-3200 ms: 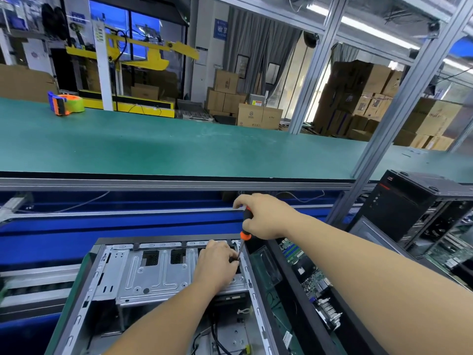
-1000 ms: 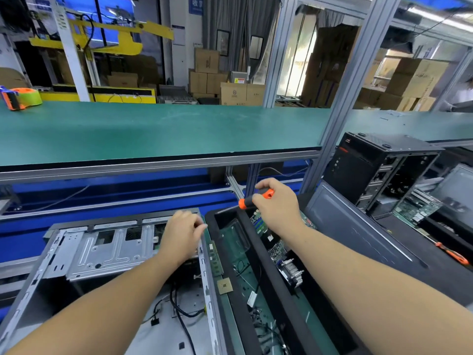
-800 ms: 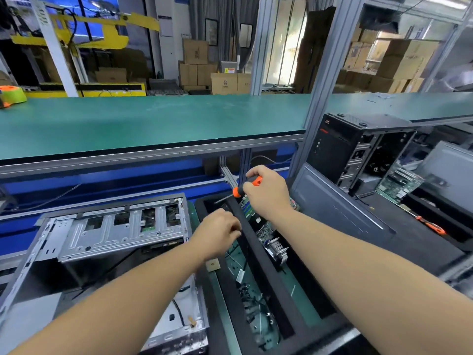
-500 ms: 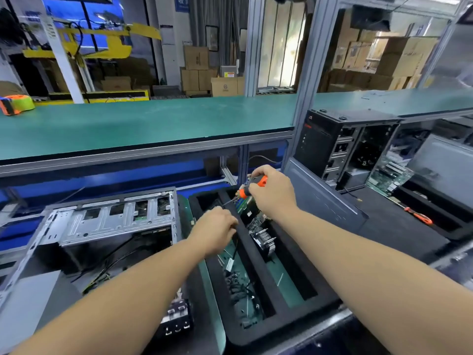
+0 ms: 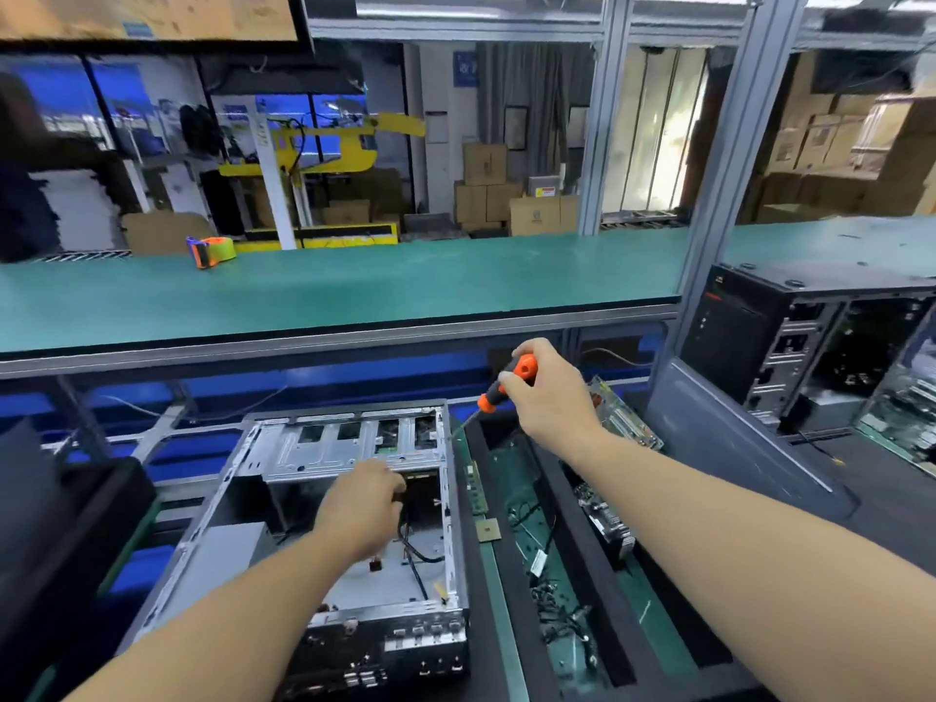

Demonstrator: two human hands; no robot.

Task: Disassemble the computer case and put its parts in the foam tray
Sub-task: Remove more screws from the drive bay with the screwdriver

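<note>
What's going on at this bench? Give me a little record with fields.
Left hand: reaching inside the open computer case; what it grips is hidden
Right hand: holds an orange-handled screwdriver
Foam tray: right of the case, holding circuit boards and loose wires
Upper shelf: tape dispenser
Far right: second black case, opened

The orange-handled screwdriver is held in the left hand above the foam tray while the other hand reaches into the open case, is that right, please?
Not quite: the head view shows the right hand gripping the screwdriver above the foam tray; the left hand reaches into the open case.
</note>
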